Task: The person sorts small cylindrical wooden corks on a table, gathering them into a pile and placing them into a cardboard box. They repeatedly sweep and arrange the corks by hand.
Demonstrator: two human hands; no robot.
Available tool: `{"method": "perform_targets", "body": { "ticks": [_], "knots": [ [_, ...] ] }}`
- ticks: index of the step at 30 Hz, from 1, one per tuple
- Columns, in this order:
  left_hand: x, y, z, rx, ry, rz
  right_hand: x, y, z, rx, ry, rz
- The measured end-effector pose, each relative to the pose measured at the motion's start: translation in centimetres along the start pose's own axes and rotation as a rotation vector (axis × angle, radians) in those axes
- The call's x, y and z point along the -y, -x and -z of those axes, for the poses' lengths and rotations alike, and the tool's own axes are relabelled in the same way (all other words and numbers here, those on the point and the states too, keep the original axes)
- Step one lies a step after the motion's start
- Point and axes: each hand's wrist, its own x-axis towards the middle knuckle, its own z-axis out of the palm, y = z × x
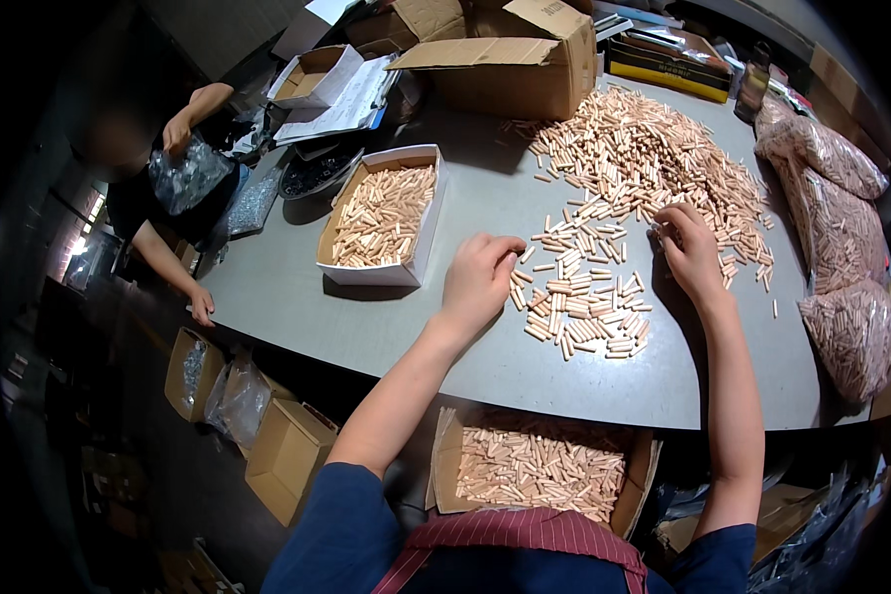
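The left hand point(477, 279) has its thumb and forefinger brought close together at the left edge of the loose wooden pegs point(574, 297); I cannot tell if a peg is pinched. The right hand point(695, 257) is curled at the right side, near the heap point(643, 148); its grip is also hidden. The loose pegs lie between both hands, joining the heap on the far side.

In my judgement, the sorting is only partly done: the heap is large. The white box point(430, 228) at left looks well filled, and the carton point(446, 457) below the near edge holds many pegs; whether those are finished, I cannot tell.

Grey tabletop point(584, 391) shows between box and left hand, and along the near edge. Plastic bags point(841, 257) limit the right side, a cardboard box point(510, 84) the far side.
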Motion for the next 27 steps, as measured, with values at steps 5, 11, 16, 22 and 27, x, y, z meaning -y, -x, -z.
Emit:
{"method": "perform_targets", "body": {
  "ticks": [5,11,16,22,27],
  "knots": [
    [-0.8,0.1,0.2,0.029,-0.001,-0.039,-0.2,0.0,-0.2,0.008,0.008,0.018],
    [-0.4,0.2,-0.1,0.085,0.07,-0.176,-0.1,0.1,-0.4,0.02,-0.016,0.005],
    [-1.0,0.4,0.1,0.149,0.133,-0.236,-0.1,0.1,-0.3,0.034,0.014,0.03],
    [-2.1,1.2,0.5,0.284,0.413,-0.053,-0.1,0.1,-0.2,0.034,0.048,0.038],
    [-2.2,2.3,-0.1,0.121,0.629,0.152,0.3,0.0,0.0,0.061,0.022,0.0]
  ]
}}
